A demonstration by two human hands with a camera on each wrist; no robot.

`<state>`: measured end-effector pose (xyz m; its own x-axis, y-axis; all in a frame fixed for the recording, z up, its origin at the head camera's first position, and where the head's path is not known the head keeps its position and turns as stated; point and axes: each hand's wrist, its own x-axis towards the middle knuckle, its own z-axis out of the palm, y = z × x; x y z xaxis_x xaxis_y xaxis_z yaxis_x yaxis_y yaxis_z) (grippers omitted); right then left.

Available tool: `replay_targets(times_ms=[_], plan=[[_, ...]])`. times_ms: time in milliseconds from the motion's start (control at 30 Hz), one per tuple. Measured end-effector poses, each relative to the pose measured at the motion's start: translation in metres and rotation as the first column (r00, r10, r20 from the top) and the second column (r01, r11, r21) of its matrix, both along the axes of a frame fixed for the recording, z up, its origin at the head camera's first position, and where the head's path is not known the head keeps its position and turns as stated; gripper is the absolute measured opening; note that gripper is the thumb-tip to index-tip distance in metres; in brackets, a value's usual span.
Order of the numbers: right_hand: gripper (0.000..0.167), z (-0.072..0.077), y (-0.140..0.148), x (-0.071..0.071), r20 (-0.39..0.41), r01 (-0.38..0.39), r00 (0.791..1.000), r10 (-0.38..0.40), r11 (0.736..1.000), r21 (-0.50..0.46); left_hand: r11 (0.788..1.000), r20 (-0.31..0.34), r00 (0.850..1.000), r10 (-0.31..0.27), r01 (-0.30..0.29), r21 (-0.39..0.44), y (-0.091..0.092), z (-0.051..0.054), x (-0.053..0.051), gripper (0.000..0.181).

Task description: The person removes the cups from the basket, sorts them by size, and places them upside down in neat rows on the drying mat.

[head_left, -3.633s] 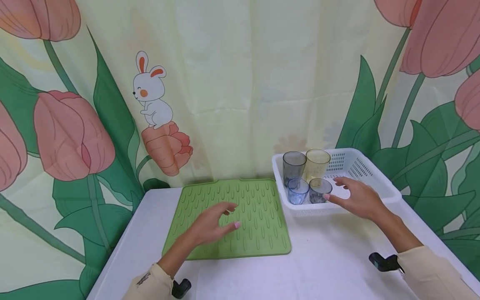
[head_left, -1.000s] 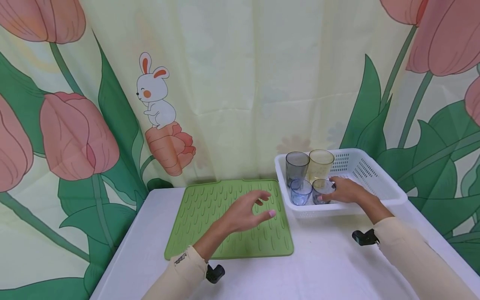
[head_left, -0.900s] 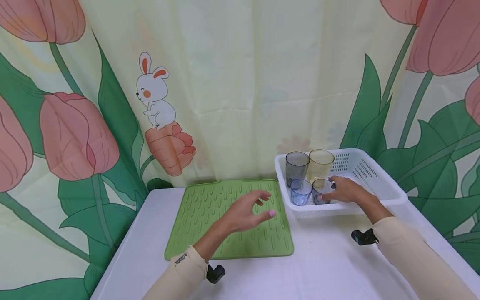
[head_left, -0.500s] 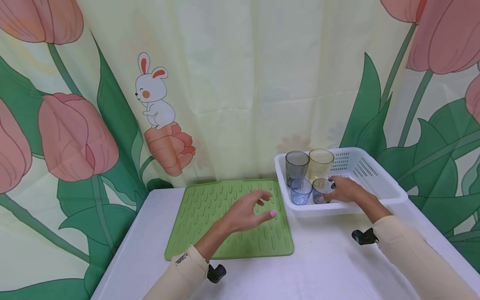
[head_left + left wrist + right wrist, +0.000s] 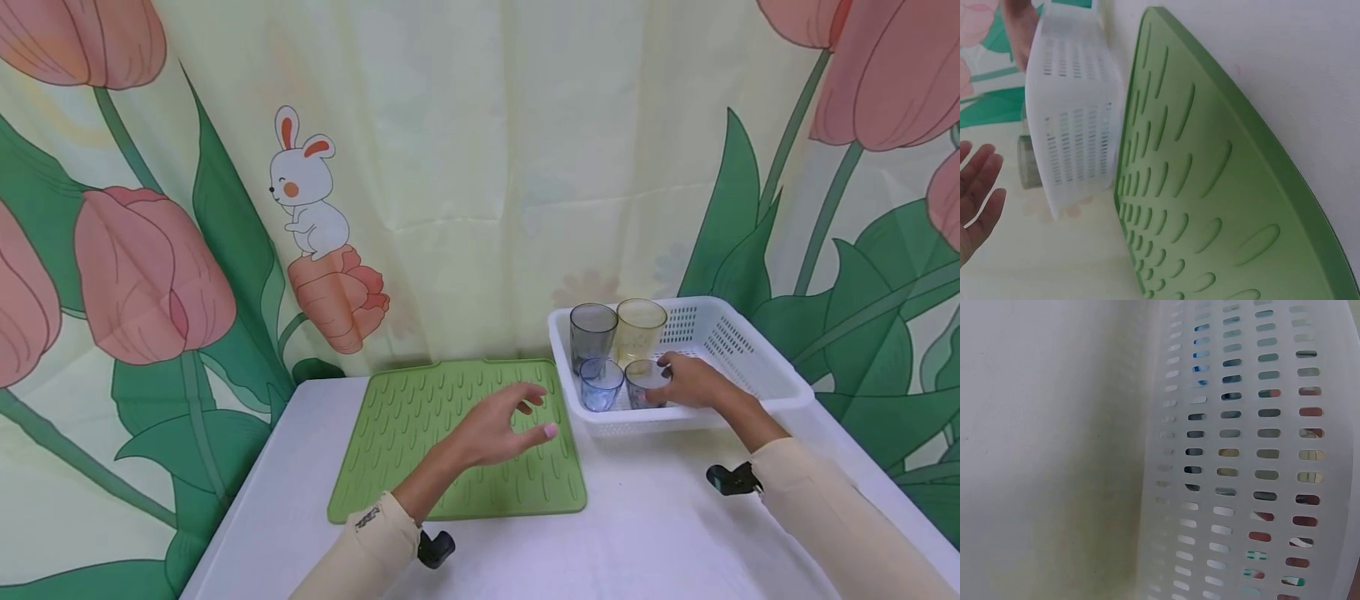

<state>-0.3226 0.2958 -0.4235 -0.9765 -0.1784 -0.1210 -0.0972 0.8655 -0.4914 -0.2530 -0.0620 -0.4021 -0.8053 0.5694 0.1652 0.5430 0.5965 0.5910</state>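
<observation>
In the head view my right hand (image 5: 693, 381) reaches into the white basket (image 5: 772, 387) and grips a small grey glass (image 5: 640, 385) by its right side, thumb in front. Left of it stands a small blue glass (image 5: 600, 386). Behind these are a taller grey glass (image 5: 591, 333) and a taller yellow glass (image 5: 641, 329), all upright. My left hand (image 5: 491, 429) hangs above the green drying mat (image 5: 397, 433), fingers loosely bent and apart, holding nothing; its fingers show in the left wrist view. The basket's slotted wall (image 5: 1247, 450) hides the right hand in the right wrist view.
The mat lies flat on a white-covered table (image 5: 637, 533), just left of the basket. A curtain (image 5: 450, 192) printed with tulips and a rabbit hangs behind. The basket's raised rim surrounds the glasses, which crowd its left end.
Since the earliest frame, my right hand has moved onto the small grey glass, and my left hand has shifted right over the mat. Over the last second both hands stay almost still.
</observation>
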Motion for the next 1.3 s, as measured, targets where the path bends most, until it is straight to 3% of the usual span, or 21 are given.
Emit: replay_targets(times_ms=[400,933,1300], plan=[[0.086,0.012,-0.005,0.010,-0.099,-0.021,0.995,0.011,0.994,-0.105,1.000,-0.002,1.000,0.011,-0.011,0.007,0.002,0.001,0.001,0.061],[0.086,0.032,-0.008,0.023,-0.177,-0.024,0.984,-0.005,0.987,-0.161,0.999,0.004,1.000,0.019,-0.019,0.028,0.002,0.002,-0.002,0.061],[0.087,0.049,-0.029,0.042,-0.237,-0.047,0.971,0.001,0.981,-0.188,0.999,0.005,1.000,0.024,-0.024,0.032,0.002,0.003,-0.003,0.064]])
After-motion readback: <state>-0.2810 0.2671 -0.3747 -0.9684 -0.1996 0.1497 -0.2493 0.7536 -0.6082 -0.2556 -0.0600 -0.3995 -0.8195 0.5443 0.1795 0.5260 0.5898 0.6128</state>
